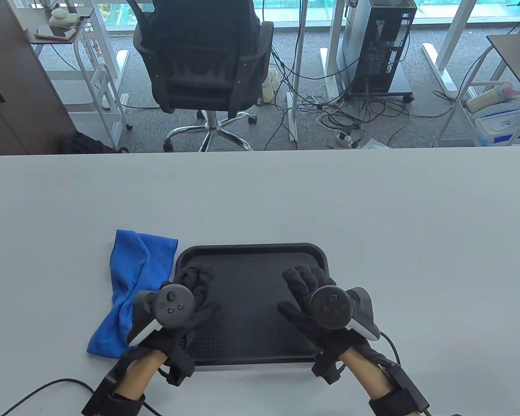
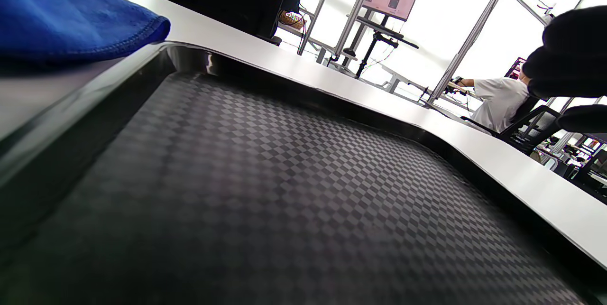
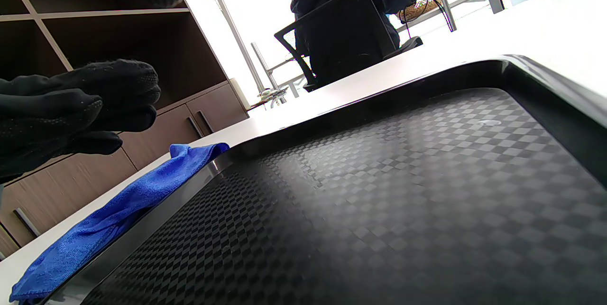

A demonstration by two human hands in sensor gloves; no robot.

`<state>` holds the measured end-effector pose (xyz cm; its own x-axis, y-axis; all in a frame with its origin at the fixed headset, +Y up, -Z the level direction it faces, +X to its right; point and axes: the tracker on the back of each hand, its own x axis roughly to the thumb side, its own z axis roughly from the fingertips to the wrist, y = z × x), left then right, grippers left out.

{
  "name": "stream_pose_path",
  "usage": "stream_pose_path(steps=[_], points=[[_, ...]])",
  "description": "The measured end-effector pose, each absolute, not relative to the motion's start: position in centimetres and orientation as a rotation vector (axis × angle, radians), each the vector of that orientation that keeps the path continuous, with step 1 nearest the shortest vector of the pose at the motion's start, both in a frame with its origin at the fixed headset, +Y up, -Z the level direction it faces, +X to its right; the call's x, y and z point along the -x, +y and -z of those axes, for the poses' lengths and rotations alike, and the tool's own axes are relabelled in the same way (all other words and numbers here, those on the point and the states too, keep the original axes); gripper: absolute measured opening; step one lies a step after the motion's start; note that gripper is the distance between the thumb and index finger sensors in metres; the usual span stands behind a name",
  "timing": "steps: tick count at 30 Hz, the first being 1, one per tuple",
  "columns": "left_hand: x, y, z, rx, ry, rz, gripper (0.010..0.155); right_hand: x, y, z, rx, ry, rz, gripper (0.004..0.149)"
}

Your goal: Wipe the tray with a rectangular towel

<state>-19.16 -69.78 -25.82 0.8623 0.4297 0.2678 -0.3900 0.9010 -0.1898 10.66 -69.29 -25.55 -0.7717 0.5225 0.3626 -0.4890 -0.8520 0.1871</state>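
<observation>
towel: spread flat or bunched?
Bunched. The blue towel lies rumpled in folds on the table, against the tray's left rim; neither hand holds it.

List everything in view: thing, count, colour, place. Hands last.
tray: 1, black with a checkered textured floor, near centre of the table
towel: 1, blue, crumpled on the table against the tray's left edge, one corner on the rim
table: 1, light grey, fills the lower half of the table view
office chair: 1, black, behind the table's far edge
computer tower: 1, black, on the floor, back right
cables: many, dark and white, on the carpet
rolling cart: 1, white, far right
left hand: 1, black glove, over the tray's left part, holding nothing
right hand: 1, black glove, over the tray's right part, holding nothing
</observation>
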Motion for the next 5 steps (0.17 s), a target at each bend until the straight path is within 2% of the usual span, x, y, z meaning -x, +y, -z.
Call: stream_pose_path(steps=[5], points=[[19.11,-69.86,25.77,0.138,-0.311,-0.429,0.072,-10.66,-69.32,25.55,-0.546,0.107,-2.538,0.072]])
